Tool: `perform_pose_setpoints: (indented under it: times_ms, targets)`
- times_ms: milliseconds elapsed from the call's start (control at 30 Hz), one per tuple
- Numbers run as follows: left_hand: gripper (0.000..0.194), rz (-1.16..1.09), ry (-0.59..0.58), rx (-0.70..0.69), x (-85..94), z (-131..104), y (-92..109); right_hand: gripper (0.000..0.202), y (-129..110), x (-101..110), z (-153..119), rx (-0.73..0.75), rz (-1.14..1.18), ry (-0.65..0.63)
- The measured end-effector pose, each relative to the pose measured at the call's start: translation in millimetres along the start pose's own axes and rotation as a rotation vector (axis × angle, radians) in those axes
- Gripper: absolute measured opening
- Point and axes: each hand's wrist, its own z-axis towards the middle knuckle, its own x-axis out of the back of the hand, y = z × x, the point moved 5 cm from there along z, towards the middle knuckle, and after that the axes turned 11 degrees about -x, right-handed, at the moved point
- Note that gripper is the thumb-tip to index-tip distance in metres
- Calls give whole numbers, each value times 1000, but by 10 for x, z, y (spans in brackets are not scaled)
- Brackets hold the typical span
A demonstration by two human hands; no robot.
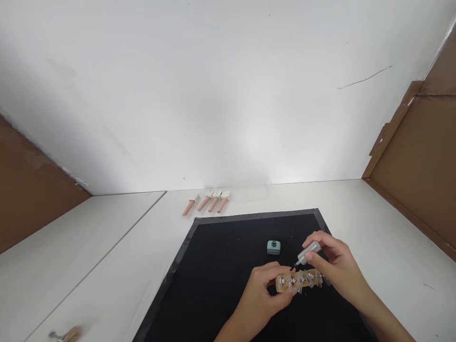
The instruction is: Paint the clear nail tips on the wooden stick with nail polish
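My left hand (pixel 265 294) grips one end of a narrow wooden strip (pixel 280 288), with fingers above and thumb below. Several clear nail tips (pixel 308 280) sit across the strip on shiny metal studs. In my right hand (pixel 337 266) is a nail polish brush with a silver cap handle (pixel 308 252), pinched between the fingers. Its dark tip points down to the left, close to the left fingertips and the strip; whether it touches is too small to tell. An uncapped grey-blue polish bottle (pixel 273 248) stands just behind the strip.
A black mat (pixel 210 285) with a grey border lies under the work. Several nail polish bottles with pink caps (pixel 213 204) lie behind it on the white table (pixel 117 251). A blurred wooden piece with metal (pixel 69 334) is at the lower left. Brown panels (pixel 420 166) flank the white wall.
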Motion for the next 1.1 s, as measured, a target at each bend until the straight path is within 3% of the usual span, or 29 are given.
perform_pose_setpoints:
  times_ms: [233,400,600,733,967,1100]
  targets:
    - [11,-14,24,-13,13,-12,-54,21,30,-13,-6,-9,30,-19]
    - [22,14,19,-11,15,-7,-50,30,62,-53,-36,-46,86,-78]
    - [22,45,13,-17,7,15,-25,25,-17,-67,-41,20,73,-140]
    - [19,37,6,-22,-10,25,-12,21,-10,-86,-33,-17,59,-170]
    - [18,37,5,-62,2,-1,-22,13,51,-35,-23,-10,76,-18]
    - [21,36,12,-56,11,12,2,19,41,-80,-42,-26,132,-137]
